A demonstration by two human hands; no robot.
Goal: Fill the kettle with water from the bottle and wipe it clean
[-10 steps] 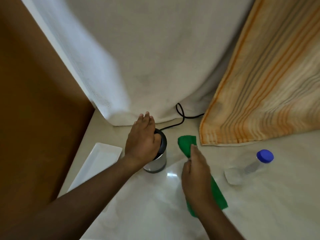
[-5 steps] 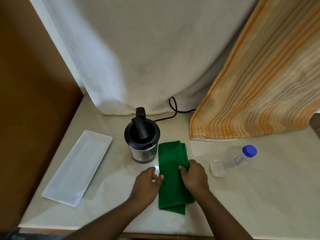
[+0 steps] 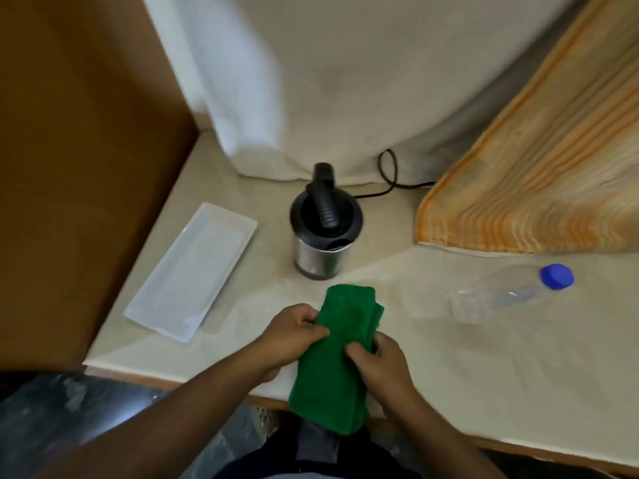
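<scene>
Hands meet on the green cloth (image 3: pixel 340 354) at the near edge of the counter (image 3: pixel 484 375). Your left hand (image 3: pixel 294 335) pinches the cloth's left edge, fingers curled shut over the fabric. Your right hand (image 3: pixel 378 366) grips the right side lower down, thumb on top, fingers closed around the folds. The cloth is folded lengthwise; its far end lies on the counter, its near end hangs past the edge toward your lap.

Kettle (image 3: pixel 325 229) stands upright just beyond the cloth, not touching it. Steel body, black lid shut, black handle arching over the top toward the back. A black cord (image 3: pixel 387 174) loops behind it and runs under the white curtain (image 3: pixel 311 81).

Bottle (image 3: pixel 508 293) lies on its side to the right of the cloth, well apart from the kettle, blue cap (image 3: pixel 556 276) on and pointing right. It is clear plastic; whether any water is in it, you cannot tell from here.

White rectangular tray (image 3: pixel 193 267) lies to the left of the kettle, angled, near the brown panel (image 3: pixel 79 167). An orange striped cloth (image 3: pixel 539 160) drapes down at the back right, its lower edge resting on the counter beyond the bottle.
</scene>
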